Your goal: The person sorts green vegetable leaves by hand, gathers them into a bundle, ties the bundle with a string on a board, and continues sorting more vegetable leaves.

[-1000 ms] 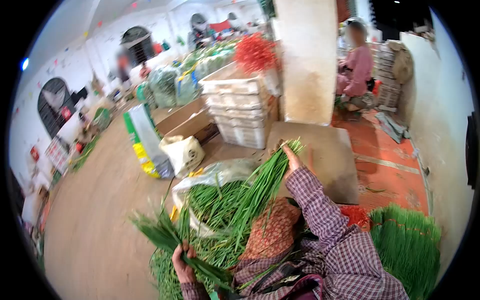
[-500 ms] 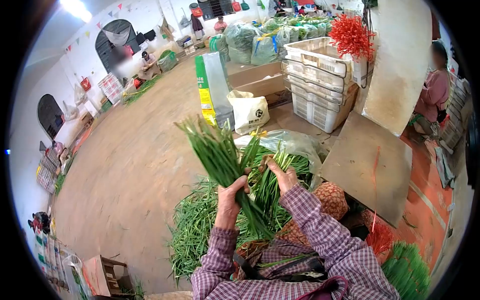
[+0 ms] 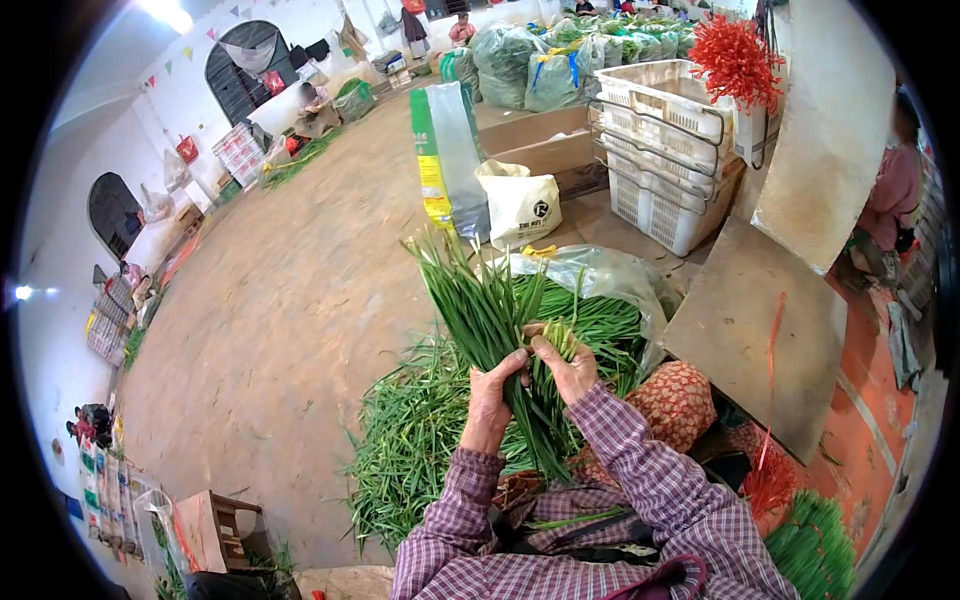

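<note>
My left hand (image 3: pixel 492 393) is closed around a thick bunch of long green chives (image 3: pixel 467 312). The stalks fan out above the fist, and their lower ends hang below it. Close beside it, almost touching, my right hand (image 3: pixel 566 368) grips a smaller bunch of chives with pale ends (image 3: pixel 561 342) at the fingertips. Under and around both hands lies a heap of loose chives (image 3: pixel 400 445). Behind my right hand, more chives (image 3: pixel 600 318) lie in an open clear plastic bag (image 3: pixel 630 285).
Ahead stand a cream bag (image 3: pixel 520 207), a green-and-yellow sack (image 3: pixel 432 165), a cardboard box (image 3: pixel 540 140) and stacked white crates (image 3: pixel 655 165). Red ties (image 3: pixel 738 62) hang by a pillar. At right are a brown board (image 3: pixel 755 320), tied chives (image 3: pixel 815 545) and a person (image 3: pixel 885 200).
My hands have come closer together, and the bunch in my left hand has moved right. The right hand has dropped slightly. The whole view has shifted a little.
</note>
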Motion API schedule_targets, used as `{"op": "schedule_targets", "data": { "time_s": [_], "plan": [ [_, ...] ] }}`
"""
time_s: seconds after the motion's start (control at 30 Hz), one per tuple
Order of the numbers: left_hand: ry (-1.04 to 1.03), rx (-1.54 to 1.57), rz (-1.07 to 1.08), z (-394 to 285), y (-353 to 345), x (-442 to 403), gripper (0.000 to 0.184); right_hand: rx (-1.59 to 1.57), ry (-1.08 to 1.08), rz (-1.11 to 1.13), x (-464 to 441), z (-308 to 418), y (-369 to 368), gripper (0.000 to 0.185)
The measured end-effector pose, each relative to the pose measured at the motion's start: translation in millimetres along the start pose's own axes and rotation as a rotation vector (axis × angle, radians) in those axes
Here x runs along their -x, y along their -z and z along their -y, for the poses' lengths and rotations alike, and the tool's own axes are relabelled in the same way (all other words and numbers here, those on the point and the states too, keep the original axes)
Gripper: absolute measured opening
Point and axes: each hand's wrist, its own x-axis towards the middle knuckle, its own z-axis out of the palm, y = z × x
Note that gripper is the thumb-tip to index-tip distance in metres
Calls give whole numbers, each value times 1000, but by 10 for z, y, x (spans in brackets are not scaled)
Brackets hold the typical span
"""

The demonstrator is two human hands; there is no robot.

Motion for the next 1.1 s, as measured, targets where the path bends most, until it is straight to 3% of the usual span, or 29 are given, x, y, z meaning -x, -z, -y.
{"op": "schedule_targets", "data": {
  "time_s": [0.07,0.13,0.17,0.27,0.3,0.37,0.47,0.6,0.7,0.8,0.9,1.0,1.03,1.1],
  "plan": [
    [16,19,9,-21,121,-1,19,121,-64,-121,9,-31,90,17],
    [36,50,83,-43,313,-6,23,142,-159,-258,-60,-40,242,21],
    [28,44,110,-94,383,23,26,-10,-186,-220,-92,103,310,26],
    [5,147,155,-191,543,115,37,126,-286,-428,-201,264,518,26],
    [6,203,154,-196,573,148,54,160,-295,-408,-249,246,571,25],
    [43,195,191,-163,705,144,67,134,-230,-299,-339,203,572,31],
    [108,149,197,-125,745,186,63,102,-291,-122,-387,191,410,52],
    [92,70,196,-226,554,310,54,262,-200,-37,-565,-4,197,40],
    [127,81,225,-205,620,305,52,123,-80,-6,-466,194,78,31],
    [118,82,236,-210,753,326,48,285,-218,-240,-487,532,186,21],
    [117,43,225,-261,980,369,45,220,-153,-480,-637,731,637,31],
    [105,7,250,-303,1123,421,44,293,-251,-549,-739,652,1133,57],
    [106,6,242,-305,1129,436,44,211,-212,-406,-758,565,1223,61],
    [134,23,259,-285,1116,446,44,388,-194,-285,-631,575,982,49]
  ]
}}
